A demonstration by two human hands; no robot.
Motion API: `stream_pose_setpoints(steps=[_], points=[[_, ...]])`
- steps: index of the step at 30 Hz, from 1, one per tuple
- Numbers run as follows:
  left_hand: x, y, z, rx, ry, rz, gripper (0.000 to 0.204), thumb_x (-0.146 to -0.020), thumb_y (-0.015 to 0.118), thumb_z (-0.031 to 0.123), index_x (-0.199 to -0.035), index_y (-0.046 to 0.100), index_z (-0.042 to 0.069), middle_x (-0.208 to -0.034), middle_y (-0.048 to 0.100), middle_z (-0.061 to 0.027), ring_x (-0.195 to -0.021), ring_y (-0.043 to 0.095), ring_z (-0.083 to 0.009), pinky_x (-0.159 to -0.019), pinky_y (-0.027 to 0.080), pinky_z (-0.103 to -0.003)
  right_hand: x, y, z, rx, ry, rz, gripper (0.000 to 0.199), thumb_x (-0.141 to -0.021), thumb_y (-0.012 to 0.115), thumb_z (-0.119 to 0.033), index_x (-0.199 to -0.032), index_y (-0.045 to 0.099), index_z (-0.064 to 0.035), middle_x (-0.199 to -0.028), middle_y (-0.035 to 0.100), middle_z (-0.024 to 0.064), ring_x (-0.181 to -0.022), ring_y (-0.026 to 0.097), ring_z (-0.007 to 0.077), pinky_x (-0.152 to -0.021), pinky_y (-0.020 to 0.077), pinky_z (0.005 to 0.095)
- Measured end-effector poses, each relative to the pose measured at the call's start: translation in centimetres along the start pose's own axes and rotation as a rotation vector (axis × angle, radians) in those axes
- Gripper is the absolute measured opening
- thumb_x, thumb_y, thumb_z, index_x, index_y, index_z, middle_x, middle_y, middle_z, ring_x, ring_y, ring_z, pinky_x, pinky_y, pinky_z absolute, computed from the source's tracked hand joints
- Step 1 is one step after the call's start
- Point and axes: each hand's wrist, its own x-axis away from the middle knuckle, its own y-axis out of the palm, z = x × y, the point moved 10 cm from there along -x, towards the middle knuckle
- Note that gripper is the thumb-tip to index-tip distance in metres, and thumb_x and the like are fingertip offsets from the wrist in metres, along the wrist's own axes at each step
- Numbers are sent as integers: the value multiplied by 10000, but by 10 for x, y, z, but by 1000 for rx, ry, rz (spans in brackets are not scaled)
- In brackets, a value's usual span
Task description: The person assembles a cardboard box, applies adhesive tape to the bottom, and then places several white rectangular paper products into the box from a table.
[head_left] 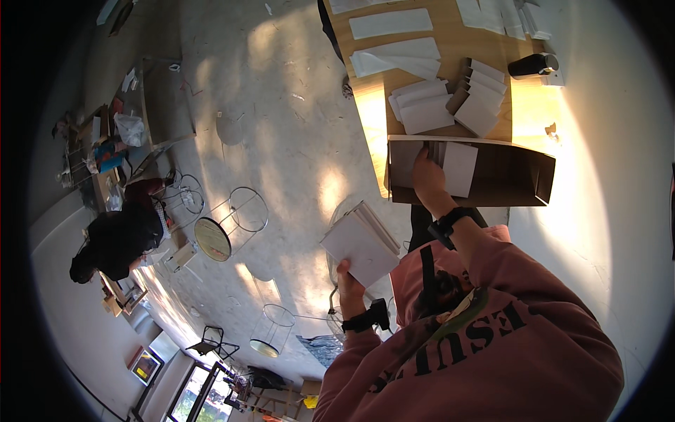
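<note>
My left hand [349,283] is closed on the lower edge of a stack of flat white cartons [362,247], tilted and held off the table in front of me. An open brown cardboard box [517,176] lies long side toward me at the near end of the table. Inside its left part stand some white cartons [460,169]. My right hand [429,176] reaches into the box beside them, fingers drawn together against their left side. Its fingertips are partly hidden, so what they grip cannot be made out. Both wrists wear black straps.
Beyond the box, the wooden table [450,14] bears two fanned piles of white cartons [422,105], [481,98], flat white sheets [390,24] and a black bottle [532,65]. Round stools [212,239] stand on the floor at left. A person in dark clothing [126,235] sits farther left.
</note>
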Motion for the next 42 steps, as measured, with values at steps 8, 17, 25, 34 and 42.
stream_pose_setpoints(steps=[8,17,25,34,42], points=[[-1,-4,-1,40,-21,-32,810,-628,733,364,-1282,373,50,-1168,497,-103,-1085,498,-273,-914,435,-407,15,-10,-10,-13,-15,165,368,-817,463,-23,-1166,375,54,-1028,489,196,-800,627,320,-610,546,372],[-2,-5,0,-4,-7,20,841,-584,758,397,-1252,402,29,-1147,517,-125,-1067,512,-298,-903,445,-436,1,42,-18,-43,-258,-20,295,-781,440,-11,-1065,496,42,-1088,501,204,-927,569,348,-780,498,421],[-2,-7,11,12,26,0,833,-591,758,393,-1254,405,34,-1139,525,-124,-1041,529,-301,-879,460,-442,57,-73,5,-516,-329,109,153,-775,560,-144,-868,561,-22,-904,578,160,-811,598,315,-662,481,369],[-12,-7,1,13,-20,10,846,-580,764,389,-1258,401,35,-1144,521,-126,-1047,523,-305,-886,458,-440,8,-2,158,-1015,75,15,494,-723,717,-176,-1094,495,63,-958,610,136,-877,589,180,-759,466,287],[-11,6,-6,41,-32,-70,779,-654,724,323,-1281,369,29,-1173,492,-110,-1085,492,-278,-906,434,-410,5,2,156,-1119,36,-3,402,-709,715,-123,-1030,548,53,-893,626,112,-832,597,175,-729,473,285]])
